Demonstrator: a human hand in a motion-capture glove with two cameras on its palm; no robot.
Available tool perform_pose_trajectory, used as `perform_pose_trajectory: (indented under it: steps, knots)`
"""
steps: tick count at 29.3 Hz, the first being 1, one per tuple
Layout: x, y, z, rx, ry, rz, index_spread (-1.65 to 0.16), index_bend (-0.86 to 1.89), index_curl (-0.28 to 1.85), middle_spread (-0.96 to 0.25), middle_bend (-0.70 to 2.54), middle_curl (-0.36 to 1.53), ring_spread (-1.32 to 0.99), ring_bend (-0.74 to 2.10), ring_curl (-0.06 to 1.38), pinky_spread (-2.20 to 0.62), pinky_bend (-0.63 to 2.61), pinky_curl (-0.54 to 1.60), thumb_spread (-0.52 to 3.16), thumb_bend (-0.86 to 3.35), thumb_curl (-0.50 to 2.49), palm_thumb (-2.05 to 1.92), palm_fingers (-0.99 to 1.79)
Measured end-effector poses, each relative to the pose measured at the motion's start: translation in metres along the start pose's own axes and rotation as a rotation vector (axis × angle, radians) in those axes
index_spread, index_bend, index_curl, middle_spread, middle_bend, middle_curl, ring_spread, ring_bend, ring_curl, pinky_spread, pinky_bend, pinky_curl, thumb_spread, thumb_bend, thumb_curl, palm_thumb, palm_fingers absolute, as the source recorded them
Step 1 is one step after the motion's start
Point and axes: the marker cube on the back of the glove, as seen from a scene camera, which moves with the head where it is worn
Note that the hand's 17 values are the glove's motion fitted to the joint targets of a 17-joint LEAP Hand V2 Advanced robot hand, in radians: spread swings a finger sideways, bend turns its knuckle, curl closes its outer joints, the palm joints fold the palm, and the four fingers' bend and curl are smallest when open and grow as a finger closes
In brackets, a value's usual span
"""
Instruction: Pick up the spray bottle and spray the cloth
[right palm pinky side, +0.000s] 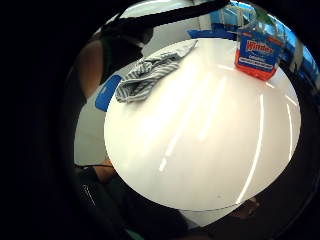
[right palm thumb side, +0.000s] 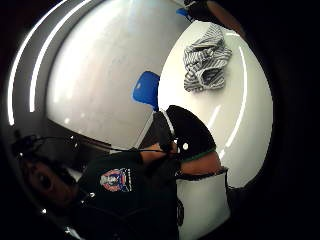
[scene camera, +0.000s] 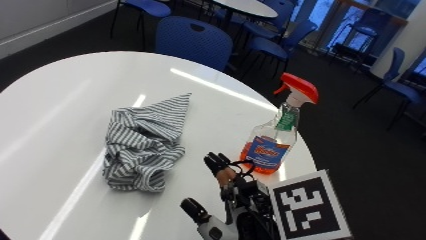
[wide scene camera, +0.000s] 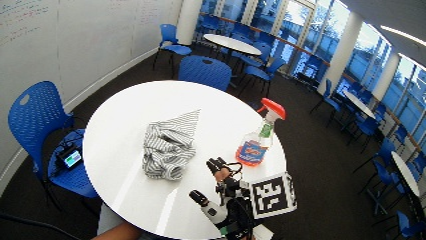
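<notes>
Gloved right hand (scene camera: 219, 167) hovers, perhaps open, near spray bottle (scene camera: 274, 137); cloth (scene camera: 143, 145) apart.

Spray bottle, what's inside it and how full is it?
The spray bottle holds orange liquid in roughly its lower part; the clear upper part looks empty. Its label hides the exact level. It stands upright on the white table.

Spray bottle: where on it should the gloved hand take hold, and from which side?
Probably the narrow neck just under the red trigger head of the spray bottle. It stands upright near the table edge, and the right hand is beside it, not touching. Come from the hand's side; the nozzle seems to point toward the cloth.
</notes>
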Motion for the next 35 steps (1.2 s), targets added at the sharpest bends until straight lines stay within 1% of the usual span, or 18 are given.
perform_pose_trajectory:
  steps: [4, 8, 13, 18, 21, 27, 31, 35]
  knots:
    - [0.001, 0.003, 0.004, -0.009, -0.018, 0.018, -0.3, 0.19, 0.12, 0.02, 0.21, 0.09, 0.03, 0.35, 0.13, 0.16, 0.4, 0.14, 0.62, 0.26, 0.1, 0.43, 0.55]
    - [0.003, 0.006, 0.007, -0.012, -0.009, 0.021, -0.36, 0.18, 0.17, 0.02, 0.2, 0.13, 0.03, 0.35, 0.17, 0.2, 0.4, 0.19, 0.81, 0.26, 0.13, 0.47, 0.54]
    - [0.005, 0.009, 0.011, -0.007, -0.012, 0.026, -0.39, 0.17, 0.2, 0.02, 0.19, 0.16, 0.04, 0.35, 0.19, 0.22, 0.4, 0.22, 0.96, 0.24, 0.16, 0.49, 0.53]
    - [0.01, 0.017, 0.016, 0.021, -0.017, 0.084, -0.41, 0.16, 0.22, 0.02, 0.2, 0.19, 0.03, 0.37, 0.21, 0.23, 0.38, 0.23, 1.05, 0.24, 0.19, 0.53, 0.57]
    - [0.017, 0.016, 0.018, 0.096, -0.047, 0.103, -0.4, 0.16, 0.22, 0.02, 0.22, 0.22, 0.02, 0.39, 0.23, 0.23, 0.36, 0.24, 1.08, 0.24, 0.22, 0.58, 0.65]
    - [0.034, 0.001, 0.012, 0.263, -0.051, 0.19, -0.39, 0.15, 0.24, 0.0, 0.24, 0.26, 0.0, 0.41, 0.26, 0.22, 0.32, 0.25, 1.12, 0.23, 0.25, 0.64, 0.71]
    - [0.05, -0.01, 0.006, 0.406, -0.038, 0.277, -0.37, 0.13, 0.25, -0.01, 0.27, 0.28, -0.01, 0.42, 0.27, 0.2, 0.29, 0.26, 1.13, 0.21, 0.27, 0.66, 0.75]
    - [0.061, -0.029, 0.001, 0.507, -0.062, 0.378, -0.36, 0.13, 0.25, -0.03, 0.28, 0.3, -0.02, 0.42, 0.29, 0.19, 0.27, 0.27, 1.13, 0.2, 0.29, 0.69, 0.75]
